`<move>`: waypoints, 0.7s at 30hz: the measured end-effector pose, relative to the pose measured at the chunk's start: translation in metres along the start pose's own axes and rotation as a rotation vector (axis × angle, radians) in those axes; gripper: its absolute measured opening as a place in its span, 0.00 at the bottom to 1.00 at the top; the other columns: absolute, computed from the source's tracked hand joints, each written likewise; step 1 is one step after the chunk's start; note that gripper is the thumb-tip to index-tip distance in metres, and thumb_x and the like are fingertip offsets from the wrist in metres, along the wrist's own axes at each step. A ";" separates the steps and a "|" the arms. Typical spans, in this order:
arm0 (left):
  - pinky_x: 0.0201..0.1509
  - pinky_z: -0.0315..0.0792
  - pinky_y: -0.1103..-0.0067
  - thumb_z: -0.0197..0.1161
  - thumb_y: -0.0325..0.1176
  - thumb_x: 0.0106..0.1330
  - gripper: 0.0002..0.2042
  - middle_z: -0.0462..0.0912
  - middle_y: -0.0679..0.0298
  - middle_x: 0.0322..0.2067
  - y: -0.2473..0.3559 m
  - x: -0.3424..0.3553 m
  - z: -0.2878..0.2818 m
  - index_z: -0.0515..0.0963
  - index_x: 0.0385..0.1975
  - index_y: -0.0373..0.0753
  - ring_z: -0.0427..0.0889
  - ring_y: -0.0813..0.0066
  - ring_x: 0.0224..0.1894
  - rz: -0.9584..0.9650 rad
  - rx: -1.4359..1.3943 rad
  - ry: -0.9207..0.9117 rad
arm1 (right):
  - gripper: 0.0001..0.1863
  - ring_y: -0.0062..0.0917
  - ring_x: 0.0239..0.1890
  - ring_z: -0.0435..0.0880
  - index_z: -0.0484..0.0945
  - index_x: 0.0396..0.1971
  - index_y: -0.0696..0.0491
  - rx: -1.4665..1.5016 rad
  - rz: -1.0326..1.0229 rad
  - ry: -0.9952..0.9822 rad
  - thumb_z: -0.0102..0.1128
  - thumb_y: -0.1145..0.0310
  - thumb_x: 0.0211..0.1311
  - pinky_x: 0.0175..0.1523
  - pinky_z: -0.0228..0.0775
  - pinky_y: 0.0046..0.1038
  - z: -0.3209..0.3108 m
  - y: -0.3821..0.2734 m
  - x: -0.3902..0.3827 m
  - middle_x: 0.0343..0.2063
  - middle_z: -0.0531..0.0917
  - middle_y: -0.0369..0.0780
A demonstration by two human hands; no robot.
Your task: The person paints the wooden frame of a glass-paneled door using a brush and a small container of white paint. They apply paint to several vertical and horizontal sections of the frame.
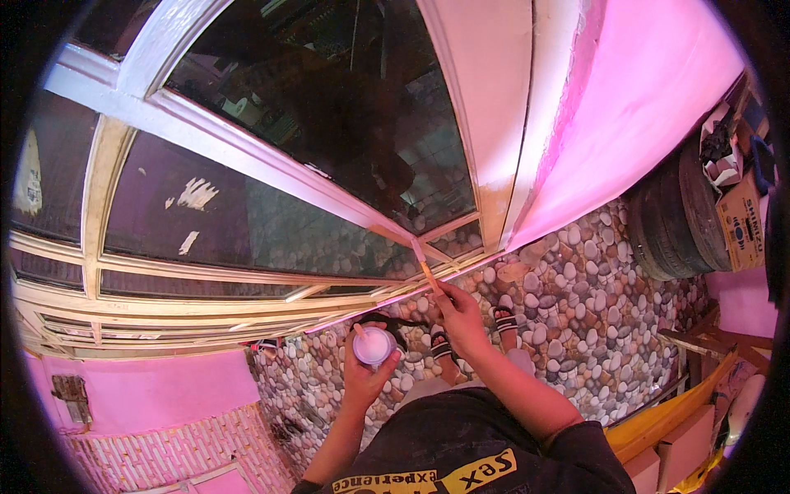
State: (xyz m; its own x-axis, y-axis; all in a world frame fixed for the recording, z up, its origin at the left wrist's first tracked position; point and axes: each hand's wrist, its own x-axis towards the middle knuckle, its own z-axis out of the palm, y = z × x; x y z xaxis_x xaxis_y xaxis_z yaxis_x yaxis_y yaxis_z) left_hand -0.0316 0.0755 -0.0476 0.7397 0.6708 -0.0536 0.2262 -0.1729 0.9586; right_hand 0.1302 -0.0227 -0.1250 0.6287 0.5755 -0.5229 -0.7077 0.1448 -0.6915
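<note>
A thin paintbrush, gripped at its lower end by the fingers of the right hand, points up with its tip against the cream-coloured window frame where the bars meet near the lower corner of the dark glass. The left hand is clasped around a small white cup, held just below and to the left of the brush. Beneath lie a pebble-patterned floor, sandalled feet, pink walls and stacked tyres at right.
</note>
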 end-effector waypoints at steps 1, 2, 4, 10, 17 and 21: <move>0.55 0.71 0.77 0.73 0.26 0.57 0.27 0.76 0.60 0.50 0.001 0.001 0.000 0.67 0.55 0.35 0.77 0.72 0.49 -0.002 0.002 -0.006 | 0.16 0.11 0.25 0.68 0.77 0.55 0.57 -0.001 0.000 0.000 0.56 0.68 0.72 0.28 0.61 0.15 -0.001 0.001 -0.002 0.32 0.78 0.31; 0.55 0.71 0.77 0.73 0.27 0.57 0.27 0.76 0.60 0.50 0.001 0.000 -0.001 0.67 0.55 0.35 0.77 0.72 0.50 -0.006 0.004 -0.010 | 0.16 0.11 0.25 0.68 0.77 0.55 0.57 0.014 -0.025 -0.016 0.56 0.68 0.72 0.28 0.61 0.15 0.000 -0.002 -0.007 0.31 0.78 0.31; 0.56 0.71 0.76 0.73 0.27 0.57 0.28 0.76 0.60 0.51 -0.003 0.000 -0.002 0.67 0.56 0.35 0.77 0.72 0.50 0.010 0.019 -0.005 | 0.16 0.11 0.25 0.68 0.77 0.55 0.57 0.027 -0.048 -0.034 0.56 0.68 0.72 0.28 0.61 0.15 0.003 -0.007 -0.012 0.31 0.78 0.31; 0.57 0.71 0.75 0.73 0.27 0.57 0.29 0.75 0.59 0.53 0.000 -0.002 0.002 0.66 0.57 0.35 0.77 0.72 0.51 0.020 0.027 -0.010 | 0.16 0.11 0.24 0.68 0.76 0.55 0.57 -0.063 -0.053 -0.029 0.56 0.68 0.72 0.28 0.60 0.15 -0.003 0.001 0.000 0.30 0.79 0.31; 0.56 0.71 0.76 0.73 0.26 0.56 0.29 0.76 0.60 0.52 -0.002 -0.002 -0.002 0.67 0.56 0.36 0.76 0.73 0.50 0.042 0.059 -0.006 | 0.16 0.11 0.24 0.68 0.77 0.55 0.57 0.011 -0.034 0.035 0.58 0.67 0.71 0.27 0.61 0.16 0.002 -0.003 -0.009 0.29 0.78 0.30; 0.56 0.71 0.77 0.73 0.26 0.56 0.28 0.75 0.60 0.52 -0.001 -0.003 -0.001 0.67 0.55 0.36 0.76 0.73 0.50 0.008 0.018 -0.025 | 0.16 0.11 0.25 0.69 0.78 0.54 0.57 -0.064 -0.070 0.020 0.58 0.66 0.71 0.28 0.61 0.16 0.004 -0.005 -0.003 0.28 0.76 0.30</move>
State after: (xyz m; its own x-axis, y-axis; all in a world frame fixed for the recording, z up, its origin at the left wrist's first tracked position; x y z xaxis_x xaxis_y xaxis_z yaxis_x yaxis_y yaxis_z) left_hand -0.0343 0.0744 -0.0486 0.7570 0.6513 -0.0529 0.2312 -0.1912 0.9539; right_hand 0.1301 -0.0216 -0.1178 0.6828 0.5496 -0.4814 -0.6400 0.1319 -0.7570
